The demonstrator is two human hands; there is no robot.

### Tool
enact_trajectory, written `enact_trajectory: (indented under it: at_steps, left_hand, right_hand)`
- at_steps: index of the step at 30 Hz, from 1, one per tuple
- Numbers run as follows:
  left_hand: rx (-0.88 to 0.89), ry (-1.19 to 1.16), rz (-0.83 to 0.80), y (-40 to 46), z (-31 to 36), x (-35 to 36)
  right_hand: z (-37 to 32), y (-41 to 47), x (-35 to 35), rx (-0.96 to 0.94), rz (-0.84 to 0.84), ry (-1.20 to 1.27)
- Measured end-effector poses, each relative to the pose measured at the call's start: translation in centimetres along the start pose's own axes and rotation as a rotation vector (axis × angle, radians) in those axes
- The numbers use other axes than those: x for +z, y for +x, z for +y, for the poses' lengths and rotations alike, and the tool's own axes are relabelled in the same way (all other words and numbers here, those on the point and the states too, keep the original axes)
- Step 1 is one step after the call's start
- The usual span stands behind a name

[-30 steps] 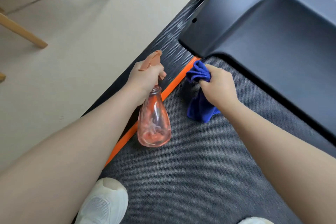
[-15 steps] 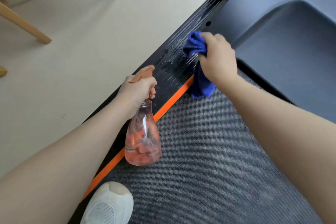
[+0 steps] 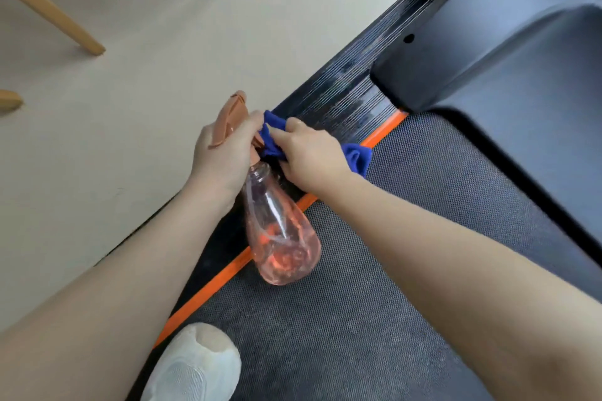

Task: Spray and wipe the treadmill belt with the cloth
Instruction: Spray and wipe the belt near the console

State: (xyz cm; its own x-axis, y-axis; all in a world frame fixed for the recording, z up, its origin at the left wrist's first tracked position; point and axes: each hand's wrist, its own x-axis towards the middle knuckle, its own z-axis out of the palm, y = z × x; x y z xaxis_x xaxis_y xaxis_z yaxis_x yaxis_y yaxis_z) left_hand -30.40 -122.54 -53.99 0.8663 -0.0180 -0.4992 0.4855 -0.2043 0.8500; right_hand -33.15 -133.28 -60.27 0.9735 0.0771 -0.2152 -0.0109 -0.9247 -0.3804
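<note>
spray bottle (image 3: pixel 280 238) hangs base-down, nozzle pointing away.

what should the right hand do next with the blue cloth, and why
Probably draw the blue microfibre cloth off the ribbed black side rail onto the grey woven belt. The right hand grips it beside the left hand, which holds the pink plastic spray bottle.

bare forearms, white shoe (image 3: pixel 192 368) — mesh toe
</note>
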Motion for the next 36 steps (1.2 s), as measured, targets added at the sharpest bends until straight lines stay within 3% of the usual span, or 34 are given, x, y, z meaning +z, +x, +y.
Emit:
enact_trajectory:
  at_steps: [3, 5, 8, 11, 15, 17, 21, 25, 29, 33, 36]
  left_hand:
    - [0.005, 0.066, -0.019, 0.0, -1.2, -0.9]
    - [-0.006, 0.141, -0.047, 0.1, -1.6, -0.9]
    - [-0.014, 0.209, -0.092, -0.4, -2.2, -0.1]
    - [-0.022, 0.167, -0.081, -1.1, -2.8, 0.4]
    - [0.024, 0.12, -0.154, -0.9, -3.1, 0.2]
    - [0.07, 0.201, -0.192, -1.2, -3.4, 0.6]
    - [0.218, 0.445, -0.372, -3.2, -3.8, 3.2]
    - [0.282, 0.667, -0.659, -5.6, -4.7, 6.4]
    - [0.36, 0.891, -0.717, -6.9, -5.8, 8.8]
    - [0.318, 1.008, -0.772, -8.3, -6.6, 9.3]
    - [0.3, 1.078, -0.944, -9.6, -7.4, 9.8]
  right_hand:
    - [3.0, 0.8, -2.0, -0.027, 0.022, -0.216]
    - [6.6, 1.4, -4.3, 0.128, 0.109, -0.287]
    - [10.2, 1.7, -6.5, 0.327, 0.144, -0.324]
    - [8.3, 1.4, -4.7, 0.395, 0.148, -0.198]
    - [4.0, -3.6, -0.8, 0.05, -0.015, 0.044]
    - [3.7, -7.3, -0.2, 0.0, -0.077, 0.155]
    - [7.0, -13.2, -0.3, 0.376, 0.24, 0.336]
    - [13.0, -17.8, -1.5, 0.78, 0.387, 0.587]
    - [16.1, -22.6, -1.5, 1.087, 0.592, 0.737]
    - [16.6, -26.2, -2.0, 1.145, 0.666, 0.718]
    - [16.7, -28.6, -2.3, 1.183, 0.692, 0.632]
